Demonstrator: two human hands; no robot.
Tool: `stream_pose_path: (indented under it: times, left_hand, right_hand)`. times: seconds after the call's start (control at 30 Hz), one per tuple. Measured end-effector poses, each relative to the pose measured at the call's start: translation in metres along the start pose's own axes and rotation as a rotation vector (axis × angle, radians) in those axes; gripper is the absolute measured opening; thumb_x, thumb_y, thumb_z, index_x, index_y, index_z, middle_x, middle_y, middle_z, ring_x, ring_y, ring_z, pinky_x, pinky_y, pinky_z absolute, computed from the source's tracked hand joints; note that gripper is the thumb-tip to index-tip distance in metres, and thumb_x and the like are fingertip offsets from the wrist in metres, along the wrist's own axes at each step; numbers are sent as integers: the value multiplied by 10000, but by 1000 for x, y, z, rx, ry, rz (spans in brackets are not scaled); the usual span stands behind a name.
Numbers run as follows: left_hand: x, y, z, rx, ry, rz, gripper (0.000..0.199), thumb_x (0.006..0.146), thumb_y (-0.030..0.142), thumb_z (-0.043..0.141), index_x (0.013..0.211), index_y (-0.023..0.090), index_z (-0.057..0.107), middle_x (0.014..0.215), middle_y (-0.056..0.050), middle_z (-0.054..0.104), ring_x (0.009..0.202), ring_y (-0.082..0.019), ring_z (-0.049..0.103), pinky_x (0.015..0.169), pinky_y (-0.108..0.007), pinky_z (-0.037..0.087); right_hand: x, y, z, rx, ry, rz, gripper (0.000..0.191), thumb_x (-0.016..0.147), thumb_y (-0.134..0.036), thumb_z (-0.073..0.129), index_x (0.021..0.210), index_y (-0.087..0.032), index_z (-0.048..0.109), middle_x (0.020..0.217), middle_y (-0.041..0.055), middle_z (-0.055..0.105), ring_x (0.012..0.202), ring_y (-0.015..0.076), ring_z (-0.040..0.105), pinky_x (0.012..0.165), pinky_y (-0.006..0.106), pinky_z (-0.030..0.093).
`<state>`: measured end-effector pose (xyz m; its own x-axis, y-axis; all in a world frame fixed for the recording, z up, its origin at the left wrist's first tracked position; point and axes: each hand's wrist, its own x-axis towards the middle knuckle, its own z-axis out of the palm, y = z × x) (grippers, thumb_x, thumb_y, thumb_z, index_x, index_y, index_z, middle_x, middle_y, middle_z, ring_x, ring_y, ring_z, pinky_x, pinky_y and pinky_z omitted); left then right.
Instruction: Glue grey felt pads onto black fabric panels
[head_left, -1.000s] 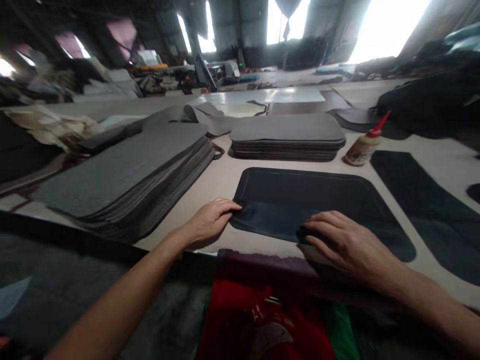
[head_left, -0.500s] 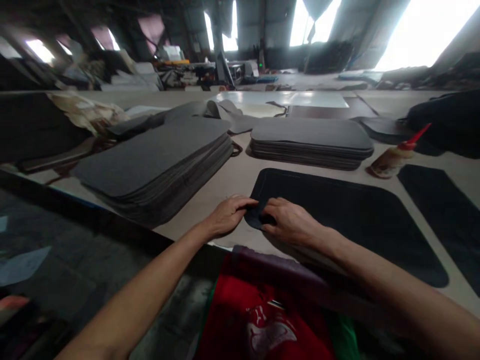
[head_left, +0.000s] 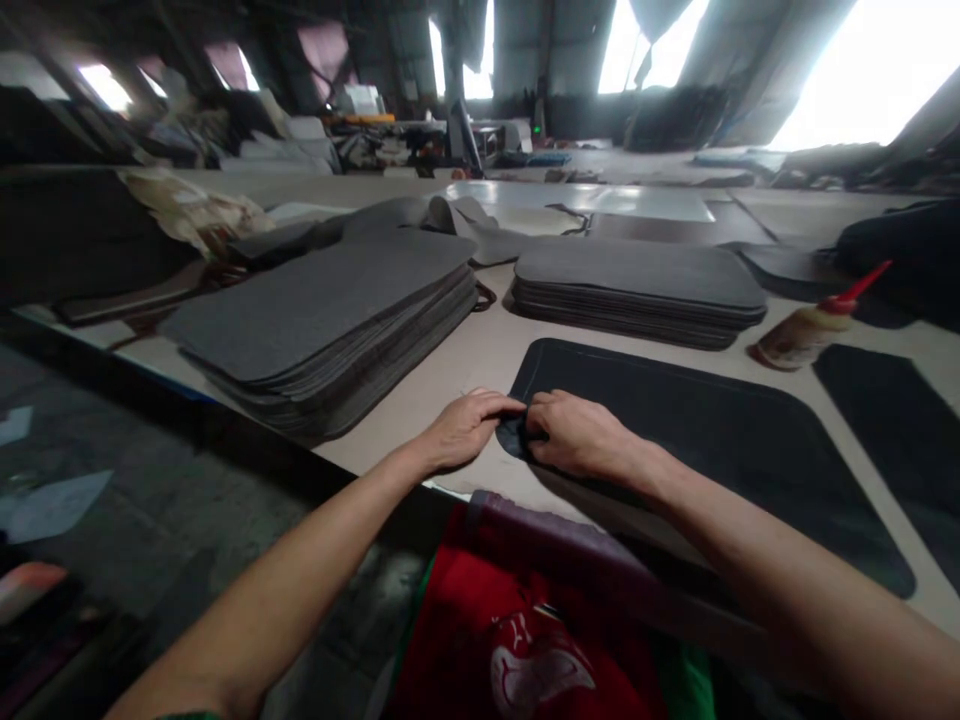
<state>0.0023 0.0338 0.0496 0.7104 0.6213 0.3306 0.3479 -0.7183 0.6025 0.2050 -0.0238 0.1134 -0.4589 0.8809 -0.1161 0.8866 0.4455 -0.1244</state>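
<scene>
A black sheet (head_left: 697, 420) with rounded corners lies flat on the table in front of me. My left hand (head_left: 469, 425) rests at its near left corner, the thumb and fingertips pressed together at the sheet's edge. Close beside it, my right hand (head_left: 574, 430) is curled over the same corner, its fingers bent against the sheet. Whether the fingers pinch the edge or only press on it is hidden beneath them. The two hands nearly touch at the fingertips.
Two stacks of dark grey sheets stand behind, one at left (head_left: 322, 310) and one at centre (head_left: 637, 275). A bottle with a red nozzle (head_left: 799, 335) leans at right, near another black piece (head_left: 892, 410). The table's front edge (head_left: 360, 475) runs close to me.
The whole view has shifted slightly. My right hand's fingers have closed in more over the sheet's corner, and my left hand stays at the edge.
</scene>
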Motion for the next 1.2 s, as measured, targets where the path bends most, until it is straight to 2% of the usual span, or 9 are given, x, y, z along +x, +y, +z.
stream_pose_path:
  times: [0.17,0.3,0.47,0.7,0.9,1.0,1.1,1.2]
  left_hand:
    - [0,0,0,6,-8,-2,411,895,84,456,1210,186,699,1177,-78,721,1122,-215,631,1026,-386,494]
    - [0,1,0,21,-7,-13,398,878,81,474,1181,195,706,1157,-76,727,1120,-220,632,1024,-397,494]
    - [0,4,-2,29,-12,34,288,904,148,543,1128,211,714,1148,-67,739,1114,-225,636,1035,-408,479]
    - [0,6,-2,21,-8,65,203,936,225,601,1104,214,713,1129,-71,739,1095,-224,646,1021,-392,477]
    - [0,12,-6,16,-34,55,211,958,280,597,1120,208,712,1130,-77,731,1098,-231,639,1017,-390,470]
    - [-2,15,-7,5,-46,42,262,928,308,645,1160,200,699,1152,-83,725,1104,-240,635,1017,-394,472]
    - [-2,13,-4,19,-18,3,295,877,238,666,1167,203,705,1161,-75,729,1115,-238,635,1019,-390,479]
    - [2,7,-2,3,9,-55,279,878,156,563,1087,212,740,1117,-52,748,1096,-210,650,1024,-371,486]
  right_hand:
    - [1,2,3,3,16,6,192,889,-149,531,870,-197,717,1042,72,716,1012,230,639,708,265,451]
    - [4,3,7,-53,58,-49,224,899,-129,498,905,-172,718,1016,91,722,975,235,650,696,277,452]
    - [6,3,12,-84,95,-89,210,902,-133,500,907,-155,709,980,102,727,970,237,654,746,275,470]
    - [8,7,17,-93,128,-59,233,913,-147,494,929,-146,727,983,119,731,957,234,666,799,275,476]
    - [6,13,11,51,129,9,172,834,-200,569,833,-177,739,914,74,738,800,199,672,647,269,410]
    - [6,17,10,165,132,53,146,798,-200,589,818,-186,732,893,50,738,760,178,655,627,261,384]
    - [9,22,12,301,123,115,128,778,-196,603,823,-189,723,851,35,731,735,166,637,619,250,376]
    - [11,26,12,386,110,129,113,783,-188,599,810,-190,709,795,20,710,703,152,616,603,242,369]
